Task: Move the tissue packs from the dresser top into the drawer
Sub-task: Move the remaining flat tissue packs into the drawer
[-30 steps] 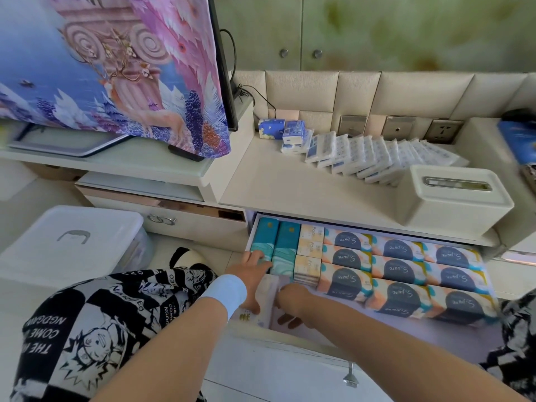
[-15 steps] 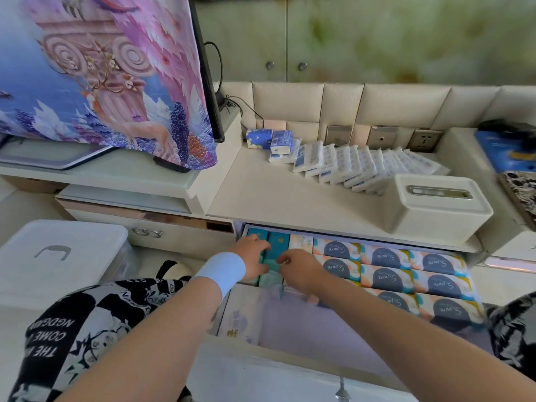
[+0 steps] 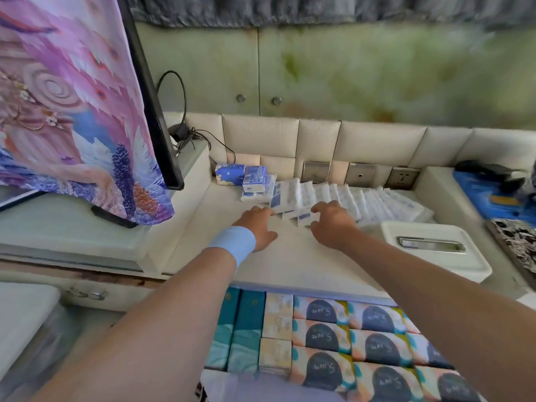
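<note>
A slanted row of white tissue packs (image 3: pixel 342 195) lies along the back of the cream dresser top (image 3: pixel 290 262). My right hand (image 3: pixel 330 224) curls thumb and fingers round the end of a near white pack (image 3: pixel 303 217). Beside it, my left hand (image 3: pixel 256 227), with a blue wristband, reaches out with its fingertips at the row's left end. Two small blue packs (image 3: pixel 255 175) stand at the far left of the row. Below, the open drawer (image 3: pixel 249 385) holds teal, beige and patterned tissue packs (image 3: pixel 324 335) in tight rows.
A white tissue box (image 3: pixel 435 250) stands right of my right hand. A screen draped in a pink patterned cloth (image 3: pixel 72 111) rises on the raised shelf to the left, with cables behind it. Wall sockets (image 3: pixel 361 174) line the padded back. A white lidded bin (image 3: pixel 23 314) sits at lower left.
Both hands have left the drawer and moved up to the row of white packs on the dresser top. The view has tilted upward.
</note>
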Motion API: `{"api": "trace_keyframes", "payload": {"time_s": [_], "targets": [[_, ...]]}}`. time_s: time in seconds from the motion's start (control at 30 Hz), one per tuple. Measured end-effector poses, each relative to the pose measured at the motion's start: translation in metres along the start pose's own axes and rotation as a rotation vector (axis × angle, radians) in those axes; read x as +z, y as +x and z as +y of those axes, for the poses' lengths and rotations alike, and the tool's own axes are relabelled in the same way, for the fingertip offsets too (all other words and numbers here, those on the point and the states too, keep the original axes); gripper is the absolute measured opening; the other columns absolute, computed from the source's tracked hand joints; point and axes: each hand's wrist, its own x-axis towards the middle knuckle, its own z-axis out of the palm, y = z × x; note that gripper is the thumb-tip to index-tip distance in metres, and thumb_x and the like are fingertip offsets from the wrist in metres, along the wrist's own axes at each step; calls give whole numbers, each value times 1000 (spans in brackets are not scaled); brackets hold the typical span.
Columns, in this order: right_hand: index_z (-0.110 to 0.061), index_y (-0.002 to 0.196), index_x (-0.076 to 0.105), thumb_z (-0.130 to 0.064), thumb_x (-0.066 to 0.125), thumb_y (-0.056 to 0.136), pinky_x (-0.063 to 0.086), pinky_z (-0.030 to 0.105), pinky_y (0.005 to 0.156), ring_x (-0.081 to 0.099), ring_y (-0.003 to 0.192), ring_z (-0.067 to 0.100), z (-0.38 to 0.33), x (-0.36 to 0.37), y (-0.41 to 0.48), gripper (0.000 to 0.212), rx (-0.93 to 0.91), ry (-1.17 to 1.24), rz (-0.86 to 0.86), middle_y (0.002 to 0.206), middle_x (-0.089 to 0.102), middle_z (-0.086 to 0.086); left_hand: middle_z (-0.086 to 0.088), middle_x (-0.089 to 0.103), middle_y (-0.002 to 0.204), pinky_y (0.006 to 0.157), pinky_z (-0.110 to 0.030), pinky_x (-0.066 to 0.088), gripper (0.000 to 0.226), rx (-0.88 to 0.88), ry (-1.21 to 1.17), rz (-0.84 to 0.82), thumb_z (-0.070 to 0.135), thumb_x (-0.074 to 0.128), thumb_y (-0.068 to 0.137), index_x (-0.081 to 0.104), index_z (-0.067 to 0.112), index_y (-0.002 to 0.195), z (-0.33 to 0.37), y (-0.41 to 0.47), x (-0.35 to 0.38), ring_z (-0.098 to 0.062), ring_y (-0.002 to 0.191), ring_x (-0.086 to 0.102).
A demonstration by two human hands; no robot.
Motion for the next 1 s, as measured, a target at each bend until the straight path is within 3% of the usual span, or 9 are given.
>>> {"api": "trace_keyframes", "payload": {"time_s": [0.17,0.3,0.4,0.5,0.6,0.7,0.83,0.9,1.0], "targets": [[-31,147,29,-49,45,97,36,48,104,30,136,35,11,-2,58,56,114,-349,71,153,24,13,-6,33,150,106,-44,36,59,-5,-32,63,37,54,96,31,25,148,-3,62,7,-28,137,32],[-41,151,13,-75,45,85,24,63,111,14,145,44,16,2,92,81,277,-368,-80,161,8,17,-2,14,162,116,-44,26,66,-3,-93,52,40,50,98,17,28,155,0,97,17,-27,147,16],[-41,152,11,-81,48,78,17,64,112,13,146,45,16,11,103,92,235,-378,-149,162,7,18,-4,9,164,117,-45,20,71,13,-75,-8,44,46,99,8,27,157,5,111,25,-28,149,12],[-41,148,21,-78,56,74,21,59,113,21,142,44,15,17,104,90,168,-311,-91,156,21,17,-7,33,153,111,-47,32,78,-10,-53,2,54,47,94,5,30,156,6,121,31,-32,141,25],[-41,144,30,-76,62,68,29,56,109,24,138,41,16,24,98,89,156,-221,-60,149,29,12,-6,38,148,108,-46,35,81,-38,10,39,64,44,89,7,34,155,7,121,32,-31,138,27],[-37,142,35,-71,66,69,42,50,101,29,129,35,16,24,84,86,135,-128,-73,137,34,9,-9,35,150,111,-43,29,69,-26,85,0,68,40,89,26,38,150,11,110,33,-32,140,24],[-36,138,44,-56,74,74,40,40,99,32,125,30,19,18,58,74,131,-35,-89,132,37,6,-4,41,145,111,-42,27,52,-70,4,-15,62,40,89,45,46,138,14,87,36,-30,137,26],[-36,131,53,-41,78,75,43,32,97,38,124,25,21,15,45,61,122,140,-17,132,40,2,0,41,144,109,-42,25,49,-77,7,-4,63,40,89,51,44,132,17,72,39,-28,136,27],[-32,137,49,-16,75,79,46,15,70,56,101,13,21,5,29,65,196,546,120,138,41,3,4,47,140,106,-41,27,54,-72,27,3,68,42,86,58,37,128,25,48,40,-25,135,32]]}}
